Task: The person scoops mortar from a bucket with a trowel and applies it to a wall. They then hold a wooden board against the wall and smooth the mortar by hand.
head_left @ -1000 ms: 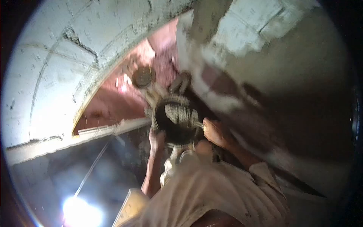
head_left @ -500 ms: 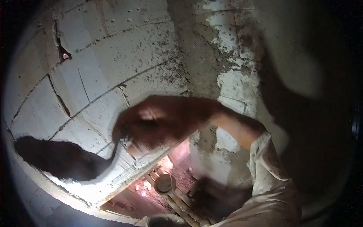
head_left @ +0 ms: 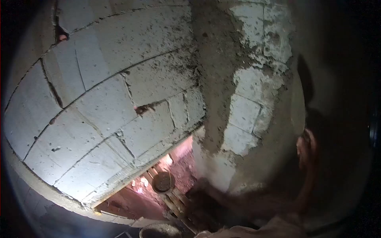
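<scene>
At the right, my right hand (head_left: pixel 307 148) grips a trowel, with the fingers closed round its handle. The trowel blade (head_left: pixel 298 105) points up and lies edge-on close to the plastered wall (head_left: pixel 274 166), its dark shadow beside it. My forearm runs down into shade toward a light sleeve at the bottom. Left of the blade, rough patches of grey mortar (head_left: pixel 214 79) cover part of the pale blocks (head_left: pixel 244 113) in the corner. My left hand is out of view.
A pale block wall (head_left: pixel 99 95) with open joints and small holes fills the left. Below its lower edge, a round bucket (head_left: pixel 163 182) of mortar stands by wooden planks (head_left: pixel 176 204). Another round container (head_left: pixel 160 231) sits at the bottom edge. Reddish rubble lies below.
My right hand has swung with the trowel from the block wall at centre left to the plastered wall at right. The dark mortar load seen on the blade no longer shows. The view has shifted slightly.
</scene>
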Demonstrator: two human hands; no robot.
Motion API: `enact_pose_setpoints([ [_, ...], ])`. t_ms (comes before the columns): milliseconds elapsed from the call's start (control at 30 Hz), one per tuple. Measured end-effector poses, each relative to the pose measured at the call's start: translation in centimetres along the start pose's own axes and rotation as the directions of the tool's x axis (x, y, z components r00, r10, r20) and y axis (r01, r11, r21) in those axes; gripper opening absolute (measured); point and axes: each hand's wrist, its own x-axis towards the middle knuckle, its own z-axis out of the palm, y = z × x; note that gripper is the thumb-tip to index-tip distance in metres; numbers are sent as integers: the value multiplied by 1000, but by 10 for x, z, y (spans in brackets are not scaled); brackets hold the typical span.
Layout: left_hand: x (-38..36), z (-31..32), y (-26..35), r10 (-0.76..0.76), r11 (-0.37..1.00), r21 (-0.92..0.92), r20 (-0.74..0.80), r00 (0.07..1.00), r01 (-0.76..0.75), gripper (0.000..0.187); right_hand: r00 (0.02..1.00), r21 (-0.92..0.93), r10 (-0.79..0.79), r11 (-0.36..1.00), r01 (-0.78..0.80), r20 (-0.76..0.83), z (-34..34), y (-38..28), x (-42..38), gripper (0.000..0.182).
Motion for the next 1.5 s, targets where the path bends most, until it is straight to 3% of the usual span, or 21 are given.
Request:
enact_pose_setpoints([
  [133,37,19,-15,38,985,163,105,994,-55,43,924,-421,370,826,-375,-97,-16,82,-139,56],
  [167,53,25,-23,71,973,205,157,985,-103,43,901,-338,434,851,-401,23,-28,136,-170,57],
  [200,66,30,-33,87,954,264,199,976,-139,44,749,-590,651,656,-470,127,0,92,-174,59],
  [233,100,36,-56,-143,893,446,158,977,59,47,735,-444,644,733,-515,211,15,136,-216,56],
  [267,34,62,25,-118,883,468,183,976,19,49,758,-600,553,752,-273,347,40,133,-229,53],
  [300,42,76,20,-8,876,469,247,969,-112,53,552,-688,711,659,-304,437,66,121,-230,49],
  [333,35,80,16,-35,924,373,297,954,-82,54,671,-572,483,814,-106,563,82,130,-255,46],
  [367,29,86,17,184,938,192,425,886,-287,54,582,-601,489,799,1,650,102,126,-257,44],
  [400,44,102,4,191,977,-9,462,866,-211,54,492,-602,481,790,114,725,125,125,-255,42],
  [467,29,123,25,184,981,-42,488,853,-188,55,507,-532,246,636,559,826,155,140,-262,40],
  [567,3,150,58,274,961,-128,532,801,-244,56,521,-565,222,387,729,824,203,151,-246,33],
  [667,-14,168,71,259,922,136,482,837,-363,57,445,-589,390,460,664,806,226,140,-219,24],
  [767,-39,181,97,143,901,278,538,831,-334,58,392,-472,272,615,631,879,228,180,-241,40],
  [867,-28,180,79,229,913,148,582,780,-379,60,495,-359,157,867,346,855,227,212,-278,26],
  [1033,-31,168,72,151,967,80,587,795,-243,55,389,-370,497,858,-356,776,183,185,-281,33],
  [1100,-31,166,69,86,971,134,573,815,-196,52,384,-474,368,850,231,847,192,159,-260,29],
  [1133,-29,160,64,108,972,105,588,801,-208,51,503,-319,178,924,210,846,188,153,-263,25],
  [1233,-25,148,46,115,992,-105,584,804,-65,48,430,-364,244,905,221,869,193,141,-251,21],
  [1367,0,117,2,70,997,-69,469,881,-43,40,257,-117,-34,827,550,966,209,126,-226,19],
  [1467,-8,91,5,-89,992,-55,349,933,115,48,232,-20,102,943,-333,967,231,30,-160,22],
  [1500,-8,81,1,-70,994,-55,325,943,92,41,265,135,-197,962,236,944,237,-10,-132,16],
])
